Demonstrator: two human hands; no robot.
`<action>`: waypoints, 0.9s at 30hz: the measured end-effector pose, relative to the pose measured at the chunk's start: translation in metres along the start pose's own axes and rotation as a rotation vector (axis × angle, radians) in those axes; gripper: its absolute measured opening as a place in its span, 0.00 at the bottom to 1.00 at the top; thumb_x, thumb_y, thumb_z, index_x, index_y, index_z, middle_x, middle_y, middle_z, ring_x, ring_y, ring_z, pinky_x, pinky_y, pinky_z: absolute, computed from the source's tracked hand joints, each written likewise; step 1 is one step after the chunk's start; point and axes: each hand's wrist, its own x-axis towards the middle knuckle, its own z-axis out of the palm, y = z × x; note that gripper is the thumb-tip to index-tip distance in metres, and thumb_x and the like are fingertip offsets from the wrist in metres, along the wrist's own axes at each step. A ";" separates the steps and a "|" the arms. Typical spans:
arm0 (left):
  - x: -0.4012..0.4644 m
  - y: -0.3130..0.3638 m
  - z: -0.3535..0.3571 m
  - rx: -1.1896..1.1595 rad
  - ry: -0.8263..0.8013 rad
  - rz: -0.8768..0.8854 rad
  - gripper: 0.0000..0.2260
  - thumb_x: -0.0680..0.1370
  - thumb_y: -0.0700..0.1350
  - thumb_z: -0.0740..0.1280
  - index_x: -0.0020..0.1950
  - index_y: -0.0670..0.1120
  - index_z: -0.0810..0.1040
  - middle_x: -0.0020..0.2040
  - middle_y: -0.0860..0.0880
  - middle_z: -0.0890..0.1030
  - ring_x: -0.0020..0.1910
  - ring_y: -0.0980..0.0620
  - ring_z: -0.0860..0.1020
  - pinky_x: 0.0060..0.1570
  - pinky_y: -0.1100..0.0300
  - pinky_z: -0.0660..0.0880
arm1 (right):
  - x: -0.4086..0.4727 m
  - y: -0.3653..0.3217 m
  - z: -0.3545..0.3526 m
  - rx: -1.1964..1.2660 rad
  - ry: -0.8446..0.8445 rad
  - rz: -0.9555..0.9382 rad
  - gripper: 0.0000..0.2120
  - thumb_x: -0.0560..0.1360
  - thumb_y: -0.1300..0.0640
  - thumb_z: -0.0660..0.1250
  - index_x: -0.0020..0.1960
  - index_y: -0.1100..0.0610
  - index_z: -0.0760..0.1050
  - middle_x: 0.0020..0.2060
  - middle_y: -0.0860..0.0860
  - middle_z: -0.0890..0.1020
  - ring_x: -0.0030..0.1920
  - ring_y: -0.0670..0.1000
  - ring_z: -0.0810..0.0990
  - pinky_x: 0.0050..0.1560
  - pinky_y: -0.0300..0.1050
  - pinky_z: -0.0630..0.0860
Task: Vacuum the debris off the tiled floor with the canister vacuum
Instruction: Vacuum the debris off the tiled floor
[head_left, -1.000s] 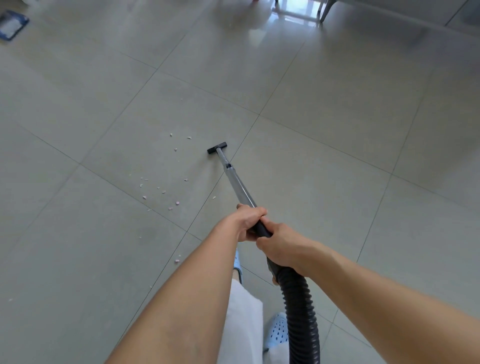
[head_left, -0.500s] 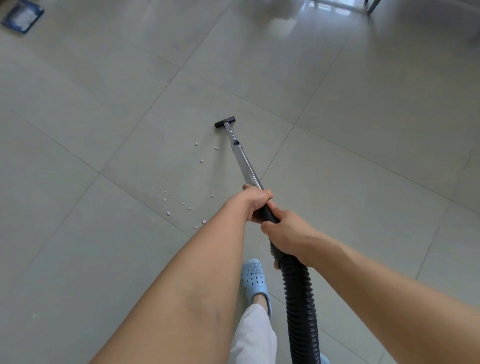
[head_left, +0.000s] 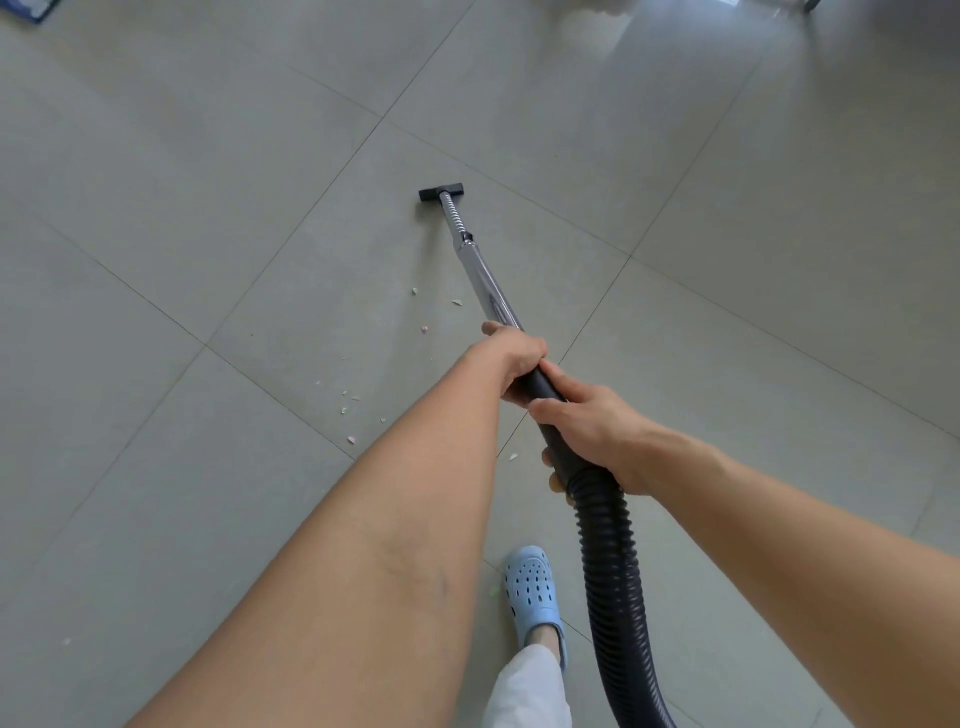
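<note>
A smooth chrome wand (head_left: 485, 283) runs from the hands toward 11 o'clock, its long axis slanting up and left across the matte grey tiled floor (head_left: 727, 218). A short ribbed metal section joins it to a flat black T-shaped nozzle (head_left: 441, 193) resting on the tile, its bar lying crosswise to the wand. The left hand (head_left: 511, 364) is clenched around the wand where chrome meets the black plastic grip, and the right hand (head_left: 597, 434) grasps the grip just behind it, at the collar of a black corrugated hose (head_left: 610, 566) that curves down to 5 o'clock. Pale debris flakes (head_left: 349, 405) lie scattered at 9 o'clock of the hands, well behind the nozzle and left of the wand. The left forearm crosses the lower floor, hiding some tile. A perforated light blue clog (head_left: 532, 590) stands at 6 o'clock beside the hose. A dark blue flat object (head_left: 31, 10) sits at the 10 o'clock corner.
</note>
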 end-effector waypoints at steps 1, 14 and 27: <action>0.002 0.001 -0.005 -0.015 -0.001 0.003 0.23 0.80 0.43 0.61 0.71 0.43 0.54 0.56 0.39 0.79 0.39 0.44 0.81 0.35 0.53 0.82 | 0.001 -0.006 0.003 -0.014 -0.001 -0.004 0.28 0.80 0.61 0.59 0.75 0.39 0.63 0.40 0.58 0.73 0.32 0.55 0.75 0.23 0.43 0.76; -0.059 -0.058 -0.011 -0.039 -0.018 -0.049 0.18 0.79 0.42 0.63 0.67 0.40 0.63 0.51 0.40 0.79 0.34 0.47 0.79 0.22 0.61 0.75 | -0.054 0.019 0.044 -0.141 -0.034 0.019 0.30 0.80 0.63 0.57 0.77 0.41 0.58 0.40 0.56 0.73 0.34 0.56 0.75 0.29 0.49 0.81; -0.140 -0.120 0.053 -0.158 -0.055 -0.071 0.22 0.76 0.40 0.63 0.70 0.38 0.69 0.53 0.38 0.82 0.30 0.46 0.80 0.20 0.60 0.75 | -0.153 0.077 0.025 -0.283 -0.045 0.119 0.25 0.79 0.61 0.61 0.73 0.44 0.66 0.40 0.58 0.74 0.33 0.54 0.76 0.28 0.46 0.80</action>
